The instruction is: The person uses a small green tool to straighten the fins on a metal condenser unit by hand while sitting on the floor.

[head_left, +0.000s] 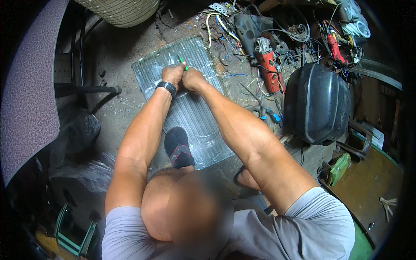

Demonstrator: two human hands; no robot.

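Note:
On the floor in front of me lies a grey ribbed sheet (pixel 184 115). My left hand (pixel 174 73), with a dark watch on its wrist, is closed low over the sheet's far half. Close against it, my right hand (pixel 193 79) is closed too. A thin bright green stick-like thing (pixel 181 59) sticks out between the hands, seemingly in the right one's grip; its kind is hidden. What the left fingers hold, if anything, does not show. My foot in a dark slipper (pixel 176 145) rests on the sheet's near part.
To the right are a red angle grinder (pixel 269 71), tangled wires, blue-handled tools (pixel 274 115) and a black plastic case (pixel 318 104). A woven basket (pixel 121 11) stands at the far left. Nearer left are a metal leg (pixel 99 89) and clear plastic wrap (pixel 89 171).

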